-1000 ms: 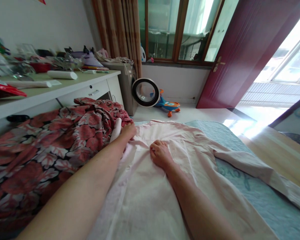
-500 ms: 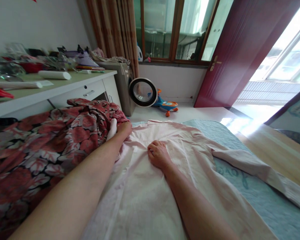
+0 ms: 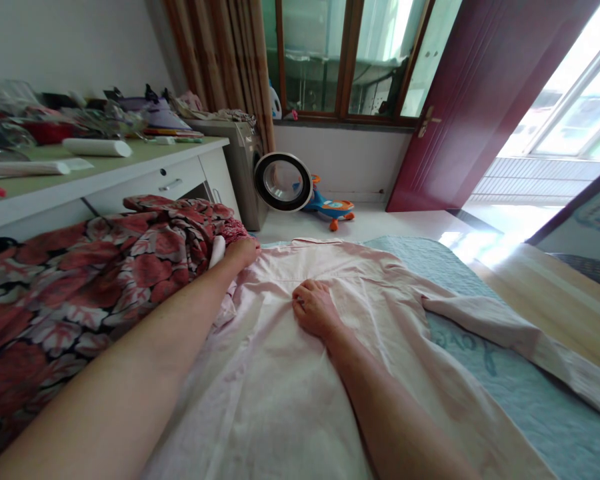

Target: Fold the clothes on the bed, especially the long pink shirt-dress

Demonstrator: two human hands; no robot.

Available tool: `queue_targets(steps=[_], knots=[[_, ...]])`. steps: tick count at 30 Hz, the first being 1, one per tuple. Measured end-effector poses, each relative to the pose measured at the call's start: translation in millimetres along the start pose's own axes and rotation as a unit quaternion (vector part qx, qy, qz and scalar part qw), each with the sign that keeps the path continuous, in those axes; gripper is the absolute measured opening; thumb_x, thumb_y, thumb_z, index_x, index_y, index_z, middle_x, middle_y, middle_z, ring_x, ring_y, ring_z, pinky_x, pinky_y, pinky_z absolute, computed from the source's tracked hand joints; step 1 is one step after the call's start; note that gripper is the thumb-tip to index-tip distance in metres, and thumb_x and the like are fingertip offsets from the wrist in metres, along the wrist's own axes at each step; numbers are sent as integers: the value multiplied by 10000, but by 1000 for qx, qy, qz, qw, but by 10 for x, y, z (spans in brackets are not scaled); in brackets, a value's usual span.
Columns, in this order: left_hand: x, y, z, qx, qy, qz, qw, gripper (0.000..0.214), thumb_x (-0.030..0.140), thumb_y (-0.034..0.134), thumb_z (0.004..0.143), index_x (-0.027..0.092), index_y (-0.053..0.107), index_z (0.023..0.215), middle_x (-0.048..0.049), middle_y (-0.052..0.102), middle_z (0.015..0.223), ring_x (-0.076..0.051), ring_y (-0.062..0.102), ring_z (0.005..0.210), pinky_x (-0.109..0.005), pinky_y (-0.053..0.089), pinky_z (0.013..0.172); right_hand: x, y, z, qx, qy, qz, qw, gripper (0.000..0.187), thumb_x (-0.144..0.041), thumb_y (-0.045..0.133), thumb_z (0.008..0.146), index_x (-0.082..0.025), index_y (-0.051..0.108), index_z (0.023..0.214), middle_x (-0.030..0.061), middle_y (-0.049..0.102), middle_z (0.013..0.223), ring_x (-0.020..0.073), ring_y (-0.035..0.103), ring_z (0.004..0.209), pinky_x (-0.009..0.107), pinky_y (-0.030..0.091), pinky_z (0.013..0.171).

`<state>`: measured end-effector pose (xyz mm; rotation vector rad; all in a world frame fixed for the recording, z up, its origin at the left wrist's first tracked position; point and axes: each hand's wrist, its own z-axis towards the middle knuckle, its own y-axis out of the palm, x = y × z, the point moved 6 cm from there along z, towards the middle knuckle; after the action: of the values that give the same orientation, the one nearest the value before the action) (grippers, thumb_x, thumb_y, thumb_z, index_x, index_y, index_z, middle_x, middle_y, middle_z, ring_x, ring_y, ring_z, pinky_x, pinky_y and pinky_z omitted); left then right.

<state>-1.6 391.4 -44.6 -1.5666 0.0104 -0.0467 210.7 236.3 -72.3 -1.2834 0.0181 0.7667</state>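
Observation:
A pale pink long-sleeved shirt (image 3: 280, 373) lies spread out on a light blue quilted mat (image 3: 460, 393), its collar end farthest from me. My left hand (image 3: 246, 251) is closed on the shirt's left shoulder, beside a red-and-black floral cloth (image 3: 95, 287); part of its fingers is hidden. A small white roll-shaped bit (image 3: 217, 251) shows next to that wrist. Palm down, my right hand (image 3: 315, 309) rests on the upper middle of the shirt, fingers slightly bent. One shirt sleeve (image 3: 520, 333) stretches out to the right; the left one is mostly hidden.
On the left stands a white desk (image 3: 150, 175) with glassware, a white roll (image 3: 97, 147) and other clutter. Behind it, a washing machine (image 3: 237, 150) has its round door (image 3: 283, 181) swung out. A blue-orange ride-on toy (image 3: 330, 205) and a dark red door (image 3: 460, 107) are farther back.
My left hand has shifted slightly left and tugs at the shirt's shoulder. The right hand stays in place on the shirt. The view has moved a little.

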Motion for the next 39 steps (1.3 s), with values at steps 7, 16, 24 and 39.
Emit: queue_targets(steps=[7, 16, 24, 39], knots=[[8, 11, -36, 21, -42, -17, 999, 249, 158, 565, 769, 198, 705, 970, -52, 737, 1029, -192, 649, 933, -224, 465, 749, 12, 15, 15, 0, 6, -6, 1000, 183, -222, 552, 866, -214, 631, 1032, 60, 618, 1112, 203, 526, 1048, 333, 332, 967], [377, 47, -185, 130, -15, 28, 991, 365, 154, 392, 921, 156, 620, 1206, -192, 578, 1302, -350, 459, 1287, -526, 316, 1068, -12, 5, 24, -9, -8, -2, 1000, 133, -221, 559, 858, -220, 638, 966, 55, 645, 1150, 200, 539, 1091, 335, 315, 1007], [1010, 539, -276, -41, 92, -36, 994, 602, 558, 406, 914, 302, 395, 1459, -81, 305, 1583, -346, 261, 1443, -538, 241, 1137, 38, -38, 30, -10, 15, 9, 1000, 157, -238, 537, 877, -216, 645, 988, 56, 676, 1080, 194, 570, 1047, 308, 349, 980], [823, 559, -242, -18, -6, -61, 998, 720, 659, 281, 903, 250, 324, 1494, -91, 266, 1598, -320, 216, 1455, -534, 191, 1157, 836, -290, -94, -58, 263, -131, 954, 508, -458, 429, 938, -176, 516, 1352, 135, 410, 1508, 269, 331, 1398, 423, 218, 1132]])
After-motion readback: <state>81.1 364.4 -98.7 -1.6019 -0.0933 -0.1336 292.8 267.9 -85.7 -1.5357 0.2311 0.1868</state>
